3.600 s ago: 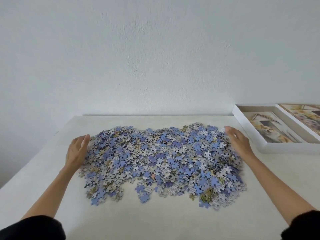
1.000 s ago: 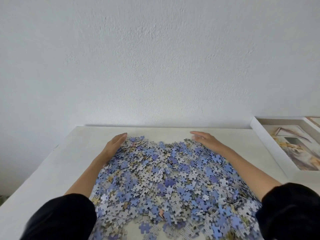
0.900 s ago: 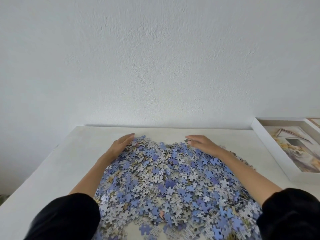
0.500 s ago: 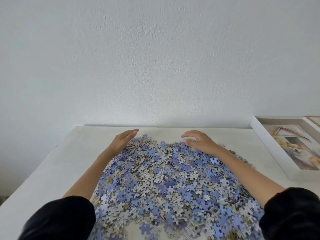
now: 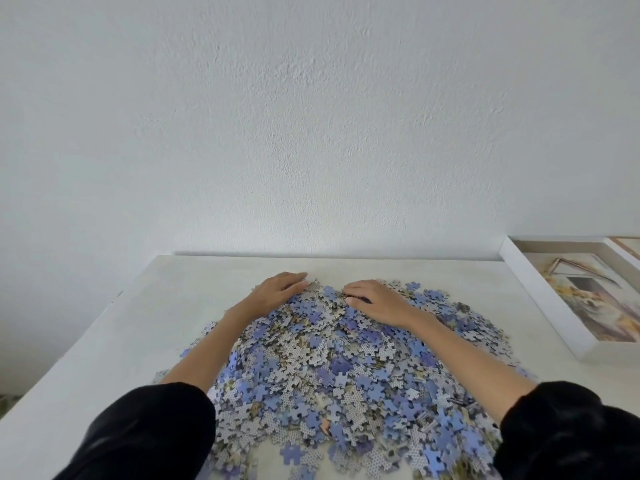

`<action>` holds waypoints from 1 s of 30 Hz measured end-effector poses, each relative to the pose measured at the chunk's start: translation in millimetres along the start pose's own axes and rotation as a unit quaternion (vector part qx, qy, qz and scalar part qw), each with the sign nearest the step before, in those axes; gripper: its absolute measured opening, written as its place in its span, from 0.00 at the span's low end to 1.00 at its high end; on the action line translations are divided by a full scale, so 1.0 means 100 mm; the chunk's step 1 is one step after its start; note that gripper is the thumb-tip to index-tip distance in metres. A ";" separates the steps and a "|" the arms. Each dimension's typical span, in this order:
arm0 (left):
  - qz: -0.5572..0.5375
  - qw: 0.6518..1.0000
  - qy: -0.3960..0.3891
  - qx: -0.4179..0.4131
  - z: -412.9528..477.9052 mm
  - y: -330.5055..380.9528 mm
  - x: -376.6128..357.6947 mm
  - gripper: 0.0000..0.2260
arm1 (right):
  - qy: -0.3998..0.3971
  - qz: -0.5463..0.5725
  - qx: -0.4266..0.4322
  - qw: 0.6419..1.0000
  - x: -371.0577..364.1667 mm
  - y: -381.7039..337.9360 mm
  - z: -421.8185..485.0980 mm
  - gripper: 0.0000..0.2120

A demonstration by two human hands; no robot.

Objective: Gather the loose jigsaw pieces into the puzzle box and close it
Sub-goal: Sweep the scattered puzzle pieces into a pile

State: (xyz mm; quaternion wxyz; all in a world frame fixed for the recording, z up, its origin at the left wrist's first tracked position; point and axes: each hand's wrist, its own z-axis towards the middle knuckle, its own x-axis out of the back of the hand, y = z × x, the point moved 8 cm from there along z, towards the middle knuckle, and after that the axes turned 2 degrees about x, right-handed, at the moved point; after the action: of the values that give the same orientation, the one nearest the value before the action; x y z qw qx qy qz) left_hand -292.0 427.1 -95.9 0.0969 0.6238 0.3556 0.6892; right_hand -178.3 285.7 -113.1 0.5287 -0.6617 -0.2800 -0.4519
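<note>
A big heap of blue and grey jigsaw pieces [image 5: 332,368] covers the middle of the white table [image 5: 131,327]. My left hand [image 5: 277,292] lies flat along the heap's far left edge, fingers straight and pointing right. My right hand [image 5: 375,301] rests on the heap's far edge, fingers lightly bent and pointing left, fingertips a short gap from the left hand's. Both forearms lie along the heap's sides and enclose it. The open white puzzle box [image 5: 540,306] sits at the right with a picture inside; its right part is cut off by the frame.
A white wall [image 5: 311,133] rises straight behind the table's far edge. Bare tabletop lies left of the heap and between heap and box. A second picture panel [image 5: 628,249] shows at the far right, behind the box. A few stray pieces [image 5: 291,453] lie near the front edge.
Both hands have swept from the heap's left and right sides round to its far edge and closed toward each other, pushing the pieces into a narrower, taller heap.
</note>
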 end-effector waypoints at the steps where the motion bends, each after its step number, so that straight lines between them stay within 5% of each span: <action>1: -0.003 1.000 0.003 -0.008 -0.03 0.03 0.01 0.49 | 0.007 0.013 0.005 1.000 0.03 -0.02 -0.05 0.23; 7: -0.059 0.997 -0.002 -0.043 -0.32 0.29 0.03 0.39 | 0.046 0.087 -0.003 0.995 0.25 -0.04 -0.44 0.33; 11: 0.042 0.997 -0.044 -0.056 -0.58 0.37 -0.16 0.42 | -0.009 0.041 -0.010 0.999 0.13 -0.03 -0.66 0.50; 18: 0.182 0.980 -0.069 -0.050 -0.75 0.34 -0.50 0.52 | -0.084 -0.056 -0.021 0.995 -0.13 -0.12 -0.76 0.57; 23: 0.219 0.971 -0.078 -0.050 -0.78 0.34 -0.65 0.52 | -0.129 -0.113 -0.018 0.985 -0.24 -0.23 -0.80 0.53; 30: 0.189 0.976 0.005 -0.106 -0.81 0.48 -0.62 0.42 | -0.109 -0.106 -0.004 0.988 -0.19 -0.30 -0.72 0.42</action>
State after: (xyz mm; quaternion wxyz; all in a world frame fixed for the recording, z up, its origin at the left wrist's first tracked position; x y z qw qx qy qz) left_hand -339.3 326.6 -113.3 0.0289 0.6623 0.1569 0.7321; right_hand -233.9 228.0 -113.8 0.4415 -0.6754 -0.4032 -0.4316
